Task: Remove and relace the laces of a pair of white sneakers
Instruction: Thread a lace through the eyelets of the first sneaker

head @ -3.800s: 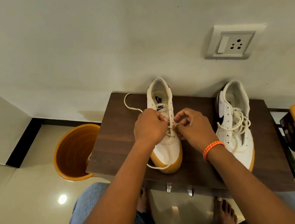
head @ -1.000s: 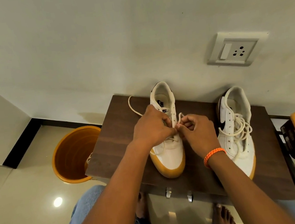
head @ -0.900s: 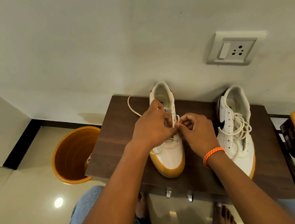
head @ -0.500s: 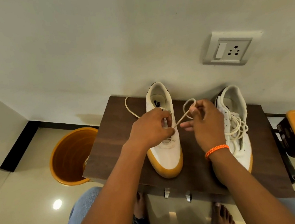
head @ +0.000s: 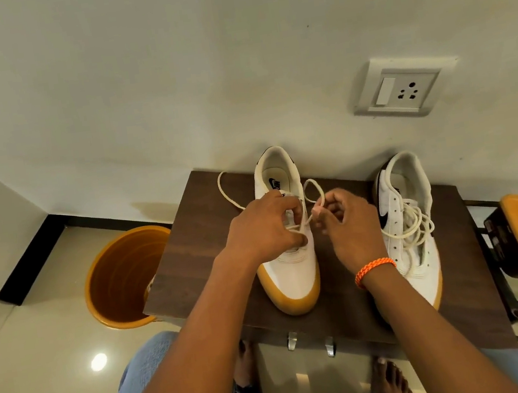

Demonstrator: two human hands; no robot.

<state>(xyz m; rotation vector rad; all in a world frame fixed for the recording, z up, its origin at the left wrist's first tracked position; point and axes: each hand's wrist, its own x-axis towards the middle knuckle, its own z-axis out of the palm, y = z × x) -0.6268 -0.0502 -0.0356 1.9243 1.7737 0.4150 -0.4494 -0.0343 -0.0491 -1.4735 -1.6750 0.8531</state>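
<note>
Now | left shoe [head: 289, 258] half relaced | right hand [head: 351, 226] pinches lace [head: 312, 195] | left hand [head: 262, 229] grips shoe | right shoe [head: 408, 225] unlaced

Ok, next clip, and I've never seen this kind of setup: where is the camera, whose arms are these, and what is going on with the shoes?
There is no machine here. The single camera sits on a person's head and looks down, so the arms are the wearer's own. A small dark wooden table stands against the wall with two white sneakers on it. The left hand rests on the near sneaker at its eyelets, fingers curled. The right hand, with an orange wristband, pinches a loop of that shoe's lace. The other sneaker lies to the right, its lace loosely piled on top. An orange bucket stands on the floor to the left.
</note>
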